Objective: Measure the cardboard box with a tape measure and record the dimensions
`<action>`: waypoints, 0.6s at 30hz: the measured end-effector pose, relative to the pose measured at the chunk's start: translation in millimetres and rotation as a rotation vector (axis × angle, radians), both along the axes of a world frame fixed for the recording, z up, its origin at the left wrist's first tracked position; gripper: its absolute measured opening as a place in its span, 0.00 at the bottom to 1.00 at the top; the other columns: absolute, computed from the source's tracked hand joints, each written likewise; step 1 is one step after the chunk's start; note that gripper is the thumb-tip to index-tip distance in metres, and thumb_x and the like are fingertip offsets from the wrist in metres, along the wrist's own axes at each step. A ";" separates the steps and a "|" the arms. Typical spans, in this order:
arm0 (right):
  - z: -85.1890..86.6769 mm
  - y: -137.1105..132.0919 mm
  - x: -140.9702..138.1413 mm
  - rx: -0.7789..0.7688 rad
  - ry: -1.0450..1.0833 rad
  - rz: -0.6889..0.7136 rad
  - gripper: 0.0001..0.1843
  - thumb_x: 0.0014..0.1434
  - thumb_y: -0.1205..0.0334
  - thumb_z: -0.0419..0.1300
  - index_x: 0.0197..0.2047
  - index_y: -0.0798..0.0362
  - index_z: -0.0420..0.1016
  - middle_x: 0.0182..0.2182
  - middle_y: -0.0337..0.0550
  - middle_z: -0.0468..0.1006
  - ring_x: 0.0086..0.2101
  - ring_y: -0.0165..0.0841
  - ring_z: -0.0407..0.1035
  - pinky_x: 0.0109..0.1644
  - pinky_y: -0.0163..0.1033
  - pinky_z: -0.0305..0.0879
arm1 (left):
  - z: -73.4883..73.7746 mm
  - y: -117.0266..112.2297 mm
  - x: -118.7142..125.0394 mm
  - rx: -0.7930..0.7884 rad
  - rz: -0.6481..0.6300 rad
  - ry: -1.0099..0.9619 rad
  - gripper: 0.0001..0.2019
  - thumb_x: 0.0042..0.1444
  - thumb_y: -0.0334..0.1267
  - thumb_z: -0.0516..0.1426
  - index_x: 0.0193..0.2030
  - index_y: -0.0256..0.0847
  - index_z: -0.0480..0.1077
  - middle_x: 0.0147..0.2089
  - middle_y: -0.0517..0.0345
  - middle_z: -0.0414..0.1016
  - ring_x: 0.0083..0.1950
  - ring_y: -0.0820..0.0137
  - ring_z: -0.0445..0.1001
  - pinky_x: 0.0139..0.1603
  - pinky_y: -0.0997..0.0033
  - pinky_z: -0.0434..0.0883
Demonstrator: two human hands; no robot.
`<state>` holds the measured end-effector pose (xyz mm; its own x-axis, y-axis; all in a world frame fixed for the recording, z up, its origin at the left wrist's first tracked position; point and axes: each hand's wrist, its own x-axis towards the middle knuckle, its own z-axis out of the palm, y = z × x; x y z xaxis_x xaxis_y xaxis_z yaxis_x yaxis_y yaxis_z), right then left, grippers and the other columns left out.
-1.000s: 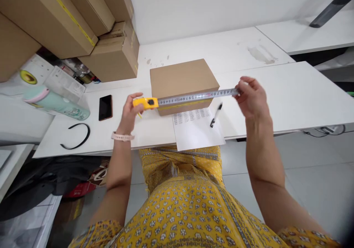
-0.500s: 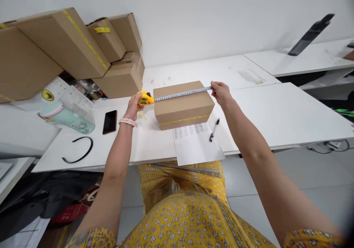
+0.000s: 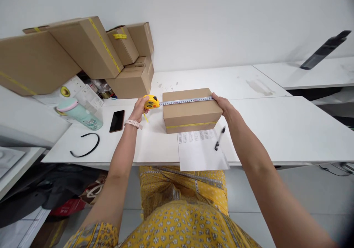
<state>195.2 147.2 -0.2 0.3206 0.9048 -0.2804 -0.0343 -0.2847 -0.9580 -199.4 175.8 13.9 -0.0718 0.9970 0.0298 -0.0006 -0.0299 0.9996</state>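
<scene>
A closed brown cardboard box (image 3: pixel 190 111) with a yellow printed band along its front lies on the white table. My left hand (image 3: pixel 140 108) is closed round the yellow case of a tape measure (image 3: pixel 152 101), a little left of the box. The drawn-out blade runs across the box top to its right end. There my right hand (image 3: pixel 222 103) pinches the blade's tip with thumb and fingers against the box edge. A printed sheet (image 3: pixel 203 156) lies partly under the box's front, with a black-and-white pen (image 3: pixel 220 138) on it.
Several cardboard boxes (image 3: pixel 129 80) are stacked at the back left. A phone (image 3: pixel 117 121), a mint tumbler (image 3: pixel 83 115) and a black headband (image 3: pixel 94 148) lie on the left of the table (image 3: pixel 157 148). A dark upright object (image 3: pixel 323 51) stands far right.
My right hand has come down from above the box's right edge to rest against it with the blade's end. The case now sits slightly farther from the box's left end. The view has shifted.
</scene>
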 end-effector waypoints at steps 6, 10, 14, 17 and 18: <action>-2.8 10.4 -1.1 -0.016 0.044 -0.061 0.19 0.60 0.46 0.69 0.37 0.54 0.77 0.34 0.47 0.82 0.29 0.33 0.73 0.26 0.36 0.68 | -0.7 -4.7 -17.8 -0.016 0.021 0.015 0.25 0.48 0.60 0.67 0.39 0.39 0.70 0.32 0.60 0.74 0.23 0.77 0.66 0.22 0.76 0.58; -5.0 11.7 -0.7 -0.009 0.054 -0.072 0.20 0.59 0.45 0.70 0.36 0.54 0.77 0.34 0.47 0.82 0.30 0.34 0.74 0.25 0.37 0.69 | -1.0 -4.3 -17.5 -0.019 0.011 0.035 0.27 0.47 0.60 0.66 0.40 0.39 0.70 0.32 0.59 0.74 0.24 0.77 0.67 0.22 0.76 0.58; -6.8 12.3 0.9 -0.008 0.040 -0.071 0.19 0.59 0.45 0.70 0.35 0.54 0.77 0.34 0.48 0.82 0.29 0.34 0.74 0.26 0.37 0.69 | -2.3 -3.0 -16.5 -0.019 0.003 0.034 0.28 0.47 0.61 0.66 0.42 0.39 0.71 0.34 0.58 0.75 0.24 0.76 0.67 0.22 0.75 0.58; -9.1 14.7 2.7 -0.008 0.023 -0.080 0.19 0.59 0.46 0.70 0.33 0.55 0.77 0.34 0.48 0.81 0.29 0.33 0.73 0.27 0.38 0.69 | -3.3 -3.5 -16.8 -0.014 0.002 0.042 0.28 0.47 0.61 0.66 0.43 0.39 0.72 0.36 0.55 0.77 0.25 0.76 0.68 0.22 0.76 0.57; -9.9 15.6 3.1 -0.004 0.007 -0.087 0.19 0.58 0.46 0.71 0.32 0.55 0.76 0.34 0.48 0.81 0.29 0.33 0.73 0.27 0.38 0.69 | -3.4 -3.8 -16.9 -0.015 0.002 0.047 0.28 0.47 0.61 0.66 0.43 0.38 0.72 0.36 0.55 0.77 0.25 0.76 0.68 0.22 0.76 0.57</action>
